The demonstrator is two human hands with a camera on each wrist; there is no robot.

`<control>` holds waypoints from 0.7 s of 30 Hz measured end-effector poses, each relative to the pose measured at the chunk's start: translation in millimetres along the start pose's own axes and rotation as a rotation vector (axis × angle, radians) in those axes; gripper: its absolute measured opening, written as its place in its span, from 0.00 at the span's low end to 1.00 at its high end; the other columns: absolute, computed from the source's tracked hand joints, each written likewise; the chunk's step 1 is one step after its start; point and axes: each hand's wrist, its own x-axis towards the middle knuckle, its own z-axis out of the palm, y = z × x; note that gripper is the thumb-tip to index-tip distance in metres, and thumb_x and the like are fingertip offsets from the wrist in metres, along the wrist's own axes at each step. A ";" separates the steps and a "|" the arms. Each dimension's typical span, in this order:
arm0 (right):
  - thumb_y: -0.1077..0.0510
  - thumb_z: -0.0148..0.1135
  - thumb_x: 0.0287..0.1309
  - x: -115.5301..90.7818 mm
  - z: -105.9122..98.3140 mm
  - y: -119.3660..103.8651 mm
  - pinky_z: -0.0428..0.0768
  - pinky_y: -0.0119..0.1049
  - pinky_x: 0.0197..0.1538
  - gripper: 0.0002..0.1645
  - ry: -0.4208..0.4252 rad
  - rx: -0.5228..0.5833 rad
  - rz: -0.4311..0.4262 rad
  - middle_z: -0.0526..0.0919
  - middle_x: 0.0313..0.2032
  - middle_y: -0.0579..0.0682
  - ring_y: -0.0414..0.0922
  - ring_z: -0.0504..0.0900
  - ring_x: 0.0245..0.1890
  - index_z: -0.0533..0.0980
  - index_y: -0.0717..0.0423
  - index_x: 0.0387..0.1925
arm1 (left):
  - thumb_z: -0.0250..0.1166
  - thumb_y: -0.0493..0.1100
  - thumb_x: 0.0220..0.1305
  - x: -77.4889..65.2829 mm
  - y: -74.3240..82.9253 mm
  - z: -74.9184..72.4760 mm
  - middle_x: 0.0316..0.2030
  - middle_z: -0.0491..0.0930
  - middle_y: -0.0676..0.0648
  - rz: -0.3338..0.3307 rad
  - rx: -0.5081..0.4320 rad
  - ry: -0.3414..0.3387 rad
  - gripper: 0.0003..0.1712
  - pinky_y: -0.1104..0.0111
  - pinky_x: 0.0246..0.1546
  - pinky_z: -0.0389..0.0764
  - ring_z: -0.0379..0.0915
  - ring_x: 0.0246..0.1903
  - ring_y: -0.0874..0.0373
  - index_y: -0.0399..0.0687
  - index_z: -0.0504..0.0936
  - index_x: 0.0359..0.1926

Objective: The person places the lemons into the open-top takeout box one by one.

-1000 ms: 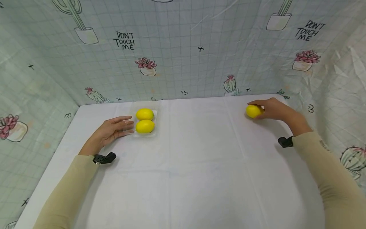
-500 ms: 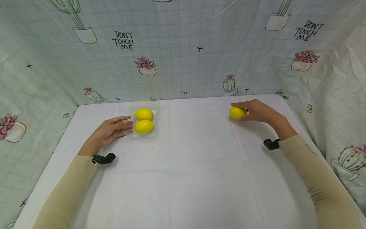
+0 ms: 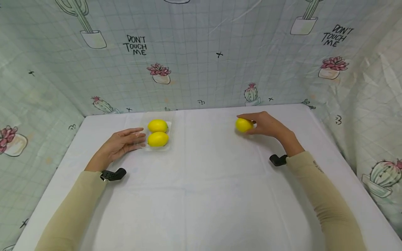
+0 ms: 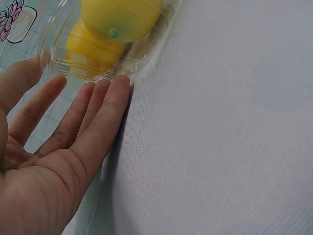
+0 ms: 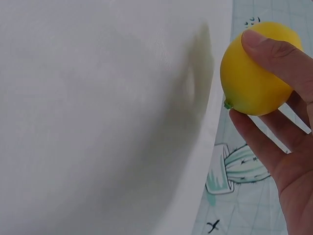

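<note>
A clear plastic container (image 3: 171,144) stands on the left part of the white table, with two yellow lemons in it, a far lemon (image 3: 158,126) and a near lemon (image 3: 158,139). My left hand (image 3: 120,144) has its fingers extended against the container's left side, as the left wrist view also shows at the container wall (image 4: 142,66). Right of the middle, my right hand (image 3: 267,124) holds a third lemon (image 3: 244,125) between thumb and fingers. In the right wrist view this lemon (image 5: 259,73), with a green tip, is raised off the table.
A white cloth covers the table (image 3: 201,195). Behind it hangs a patterned curtain (image 3: 194,66) with cactus drawings, which also runs along both sides. A black wrist device is worn on the left wrist (image 3: 114,174) and another on the right wrist (image 3: 277,160).
My right hand has moved left across the table, carrying the lemon closer to the container. The left hand and the container with its two lemons have stayed in place.
</note>
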 end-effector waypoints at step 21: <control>0.58 0.78 0.55 37.5 23.1 -37.2 0.83 0.51 0.57 0.41 0.083 0.097 -0.146 0.80 0.63 0.51 0.48 0.80 0.51 0.73 0.51 0.69 | 0.63 0.41 0.73 1.5 -0.5 0.8 0.57 0.82 0.47 0.016 -0.007 -0.013 0.39 0.61 0.55 0.85 0.82 0.54 0.53 0.40 0.58 0.78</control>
